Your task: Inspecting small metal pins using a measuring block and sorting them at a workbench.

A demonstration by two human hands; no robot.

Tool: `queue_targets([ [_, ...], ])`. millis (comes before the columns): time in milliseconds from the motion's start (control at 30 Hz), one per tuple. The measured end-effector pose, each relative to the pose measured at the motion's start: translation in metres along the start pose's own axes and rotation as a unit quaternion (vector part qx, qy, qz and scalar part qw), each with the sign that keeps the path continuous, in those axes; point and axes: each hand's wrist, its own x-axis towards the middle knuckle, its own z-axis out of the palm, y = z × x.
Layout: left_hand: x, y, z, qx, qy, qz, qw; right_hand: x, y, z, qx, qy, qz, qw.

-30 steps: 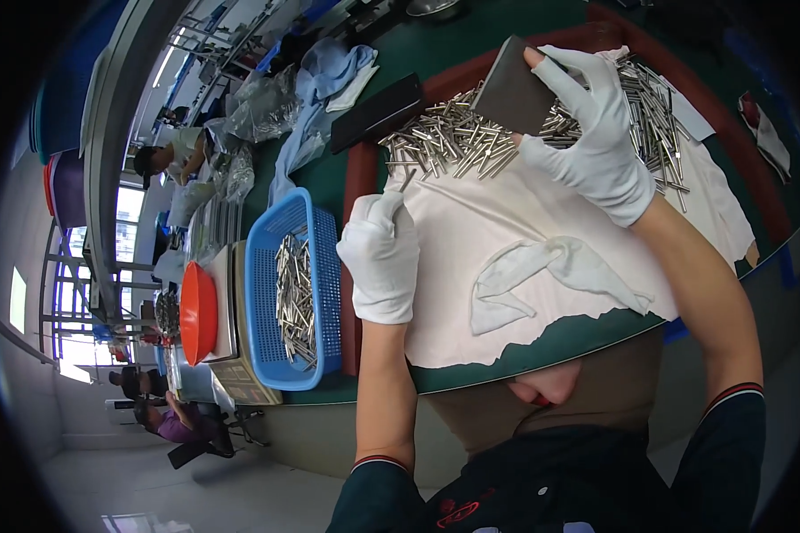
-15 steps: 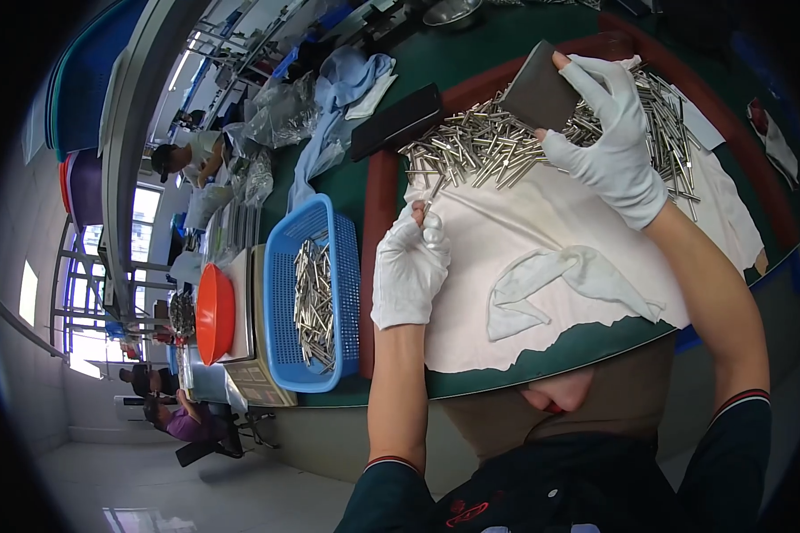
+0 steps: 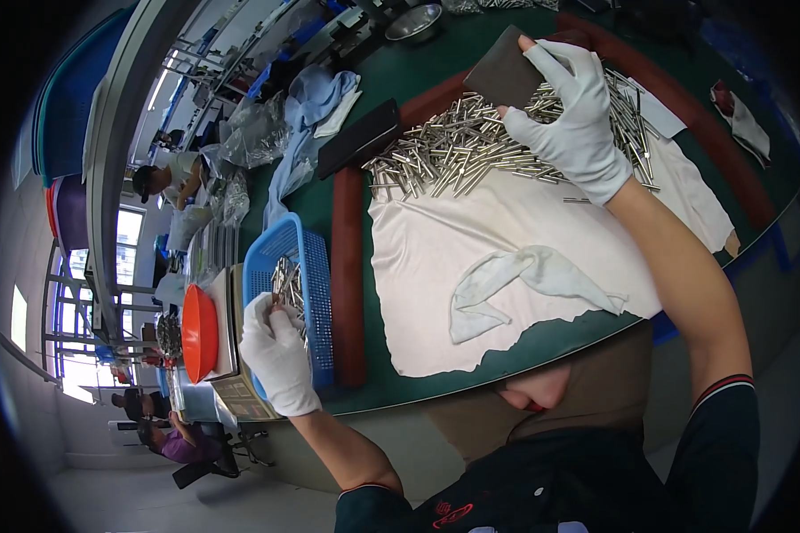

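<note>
My right hand [image 3: 578, 120], in a white glove with bare thumb and finger tips, grips a dark grey-brown flat square pad [image 3: 509, 67] by its edge. The pad is tilted above a heap of short, shiny metal pins [image 3: 453, 147] on a pale cloth [image 3: 418, 258]. My left hand [image 3: 280, 355], gloved the same way, is over a blue perforated plastic basket [image 3: 318, 293] with more metal pins [image 3: 288, 280] inside. Its fingers are curled together at the pins; whether one is between the fingertips is hidden.
A crumpled white cloth strip [image 3: 533, 266] lies on the pale cloth. Dark red raised edging [image 3: 350, 266] borders the green table. A black phone-like slab [image 3: 358, 139] rests at the far left corner. Beyond the basket are a red bowl [image 3: 199, 333] and, farther off, other people.
My left hand has moved left from the cloth, where it pinched a metal pin, to the basket. The pad remains in my right hand over the heap. The whole view has shifted slightly.
</note>
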Motion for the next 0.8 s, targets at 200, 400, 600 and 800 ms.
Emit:
queue_targets([
  [200, 0.015, -0.081, -0.031, 0.295, -0.125, 0.002, 0.947, 0.003, -0.001, 0.002, 0.021, 0.021, 0.009, 1.000],
  [400, 0.023, 0.001, -0.005, 0.222, 0.024, 0.104, 0.969, 0.002, 0.005, 0.000, 0.014, 0.018, 0.019, 1.000],
  [600, 0.028, 0.089, 0.101, 0.107, -0.141, 0.252, 0.951, 0.003, 0.008, 0.000, -0.009, 0.036, -0.010, 0.999],
  [800, 0.048, 0.102, 0.169, 0.132, -0.229, 0.156, 0.952, 0.005, 0.002, 0.000, 0.001, 0.025, -0.007, 1.000],
])
